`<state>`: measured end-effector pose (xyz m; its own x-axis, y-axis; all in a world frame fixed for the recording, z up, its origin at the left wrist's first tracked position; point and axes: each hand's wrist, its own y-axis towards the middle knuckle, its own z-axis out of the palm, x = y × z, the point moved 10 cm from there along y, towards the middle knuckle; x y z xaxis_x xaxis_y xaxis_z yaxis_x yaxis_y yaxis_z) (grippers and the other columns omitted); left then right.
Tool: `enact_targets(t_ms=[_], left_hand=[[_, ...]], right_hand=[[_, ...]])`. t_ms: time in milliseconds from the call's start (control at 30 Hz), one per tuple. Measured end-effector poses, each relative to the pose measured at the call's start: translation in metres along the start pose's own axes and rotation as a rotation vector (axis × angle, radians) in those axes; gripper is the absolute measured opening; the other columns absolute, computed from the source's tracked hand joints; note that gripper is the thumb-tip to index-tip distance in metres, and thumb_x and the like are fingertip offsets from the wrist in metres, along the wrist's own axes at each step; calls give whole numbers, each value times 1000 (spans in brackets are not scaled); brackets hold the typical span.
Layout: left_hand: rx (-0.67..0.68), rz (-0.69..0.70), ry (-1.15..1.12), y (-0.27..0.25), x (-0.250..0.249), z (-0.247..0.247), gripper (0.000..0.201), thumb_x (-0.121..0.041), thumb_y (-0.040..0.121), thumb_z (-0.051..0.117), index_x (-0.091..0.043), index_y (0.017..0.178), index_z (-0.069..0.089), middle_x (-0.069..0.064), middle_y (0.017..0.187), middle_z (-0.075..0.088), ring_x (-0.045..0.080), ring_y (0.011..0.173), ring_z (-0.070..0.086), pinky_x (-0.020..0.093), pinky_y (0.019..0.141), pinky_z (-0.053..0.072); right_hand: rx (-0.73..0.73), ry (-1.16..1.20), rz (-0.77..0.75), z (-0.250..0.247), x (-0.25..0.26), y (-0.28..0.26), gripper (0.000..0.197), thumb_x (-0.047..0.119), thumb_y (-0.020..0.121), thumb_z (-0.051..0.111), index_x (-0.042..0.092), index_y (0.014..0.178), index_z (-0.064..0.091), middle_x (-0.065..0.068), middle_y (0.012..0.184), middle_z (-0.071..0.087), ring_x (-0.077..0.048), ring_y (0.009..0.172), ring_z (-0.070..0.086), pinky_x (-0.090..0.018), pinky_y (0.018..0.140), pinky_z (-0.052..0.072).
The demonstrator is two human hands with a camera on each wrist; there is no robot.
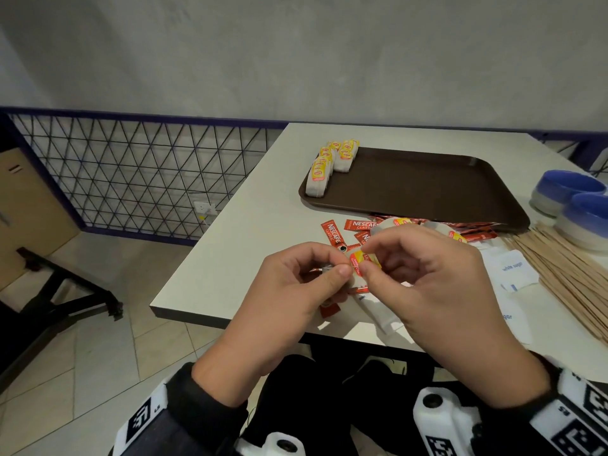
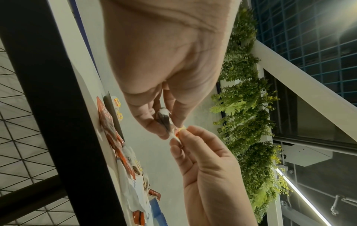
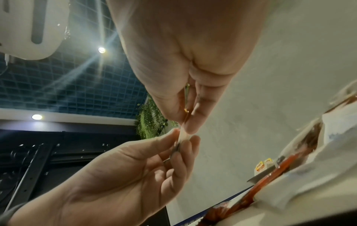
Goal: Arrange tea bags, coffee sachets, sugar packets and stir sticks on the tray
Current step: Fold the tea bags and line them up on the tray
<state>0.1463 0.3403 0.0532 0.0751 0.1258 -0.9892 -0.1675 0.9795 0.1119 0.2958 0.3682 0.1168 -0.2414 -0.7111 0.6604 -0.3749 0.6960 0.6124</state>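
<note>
Both hands hover above the table's near edge and share one tea bag (image 1: 357, 264). My left hand (image 1: 316, 274) pinches its white bag end (image 2: 164, 119) between thumb and fingers. My right hand (image 1: 394, 258) pinches its yellow-red tag (image 1: 363, 261). A brown tray (image 1: 427, 189) lies further back, with several tea bags (image 1: 329, 162) stacked in its far left corner. Red coffee sachets (image 1: 334, 233) lie scattered between the tray and my hands. White sugar packets (image 1: 513, 271) and a spread of wooden stir sticks (image 1: 566, 268) lie to the right.
Two blue and white bowls (image 1: 572, 199) stand at the table's right edge beside the tray. A wire mesh railing (image 1: 131, 172) runs along the left behind the table. The table's front edge (image 1: 230, 319) is just below my hands.
</note>
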Motion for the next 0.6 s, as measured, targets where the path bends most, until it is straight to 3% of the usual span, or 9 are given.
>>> enact_targets(t_ms=[133,200,300,467,600], left_hand=[[12,-6,-77,-1,-1,0,5,-10,90,73,-9,94,70,9,79,70,26,72,61,47,77,53],[16,-45,-188,-1,0,0,28,-15,85,77,-12,108,62,6,83,73,33,78,63,40,74,57],[33,-63,-227,-2,-3,0,47,-16,79,71,-16,124,57,4,88,76,20,74,71,24,60,56],[18,5,-128,-1,-6,-5,31,-19,78,73,-11,108,74,11,80,71,20,69,63,28,65,55],[-56,75,-100,-1,-11,-12,30,-20,77,75,-12,105,73,9,76,71,18,64,61,33,63,52]], right_hand=[[61,-38,-47,1,9,8,22,4,84,80,22,96,75,7,82,68,-19,73,68,-35,63,58],[133,59,0,4,7,12,24,5,86,80,23,100,74,2,81,69,-22,72,69,-40,63,59],[224,125,34,5,9,19,26,5,85,81,25,101,73,-2,82,70,-24,71,70,-42,63,60],[355,121,66,14,12,23,24,9,85,81,22,103,73,-2,82,69,-24,67,70,-47,63,62],[330,216,262,14,-9,24,27,28,79,82,23,105,75,-2,86,71,-24,71,71,-49,69,64]])
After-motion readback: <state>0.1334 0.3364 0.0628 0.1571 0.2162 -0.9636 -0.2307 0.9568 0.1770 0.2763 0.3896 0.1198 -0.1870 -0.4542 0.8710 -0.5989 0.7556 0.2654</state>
